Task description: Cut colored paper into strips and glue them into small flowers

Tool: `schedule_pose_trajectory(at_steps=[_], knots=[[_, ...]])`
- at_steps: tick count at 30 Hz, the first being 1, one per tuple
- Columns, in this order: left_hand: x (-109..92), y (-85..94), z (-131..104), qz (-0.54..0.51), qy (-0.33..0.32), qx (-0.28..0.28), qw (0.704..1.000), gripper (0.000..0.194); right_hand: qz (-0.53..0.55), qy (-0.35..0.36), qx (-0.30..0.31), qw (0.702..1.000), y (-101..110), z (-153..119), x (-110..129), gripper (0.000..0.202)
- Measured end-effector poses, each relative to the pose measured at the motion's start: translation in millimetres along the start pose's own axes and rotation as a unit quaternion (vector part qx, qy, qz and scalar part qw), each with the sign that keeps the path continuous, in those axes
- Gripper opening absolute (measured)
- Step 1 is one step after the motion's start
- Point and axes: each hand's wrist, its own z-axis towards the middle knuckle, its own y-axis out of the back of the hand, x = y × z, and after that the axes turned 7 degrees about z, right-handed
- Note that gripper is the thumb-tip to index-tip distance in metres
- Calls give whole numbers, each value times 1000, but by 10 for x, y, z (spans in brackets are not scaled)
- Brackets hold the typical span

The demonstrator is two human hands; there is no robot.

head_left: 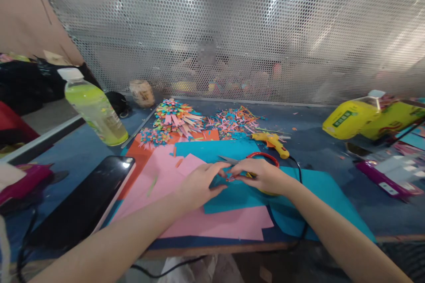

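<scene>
My left hand (198, 184) and my right hand (262, 174) meet above the blue paper sheet (217, 205), fingertips almost touching. A tiny pinkish bit (229, 178), perhaps paper, shows at the fingertips of my closed right hand. My left hand has its fingers bent towards the same spot, thumb lower and a little apart; what it grips is partly hidden. Scissors (229, 159) with red and yellow handles lie behind and beneath my right hand, blades pointing left. Pink paper (159, 163) spreads under my left hand. Just beyond the scissors rests a yellow glue gun (271, 141).
A cone of curled paper strips (179, 117), a small strip cluster (154, 137) and loose strips (235, 119) are at the back. On the left are a phone (83, 203) and drink bottle (96, 110); a yellow bottle (352, 115) lies right. The cord (300, 170) trails rightward. Perforated metal (232, 31) stands behind.
</scene>
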Motion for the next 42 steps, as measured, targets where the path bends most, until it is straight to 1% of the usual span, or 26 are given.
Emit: schedule_pose_trajectory(at_steps=[3, 9, 13, 15, 21, 27, 31, 36, 39, 42], knots=[[-32, 9, 6, -31, 15, -14, 999, 36, 61, 1, -35, 998, -29, 12, 24, 23], [-59, 15, 25, -72, 34, -26, 996, 28, 114, -18, -78, 990, -81, 33, 15, 25], [-56, 2, 38, -128, 52, -43, 989, 34, 143, -39, -102, 984, -99, 38, 11, 23], [-50, 6, 45, -161, 69, -48, 983, 37, 171, -53, -114, 977, -115, 43, 11, 23], [-42, 35, 68, -238, 109, -38, 964, 32, 281, -116, -141, 942, -173, 67, -19, 28], [-33, 13, 88, -257, 119, -46, 958, 31, 338, -128, -141, 922, -197, 70, -82, 29], [-27, 9, 83, -266, 114, -43, 956, 33, 366, -145, -150, 907, -193, 84, -64, 30], [-31, 22, 80, -267, 115, -38, 956, 35, 402, -154, -145, 891, -195, 98, -37, 30], [-30, 18, 89, -278, 123, -37, 952, 34, 396, -149, -134, 896, -213, 87, -77, 33], [-19, -1, 96, -289, 125, -31, 949, 32, 384, -137, -118, 905, -234, 73, -126, 29]])
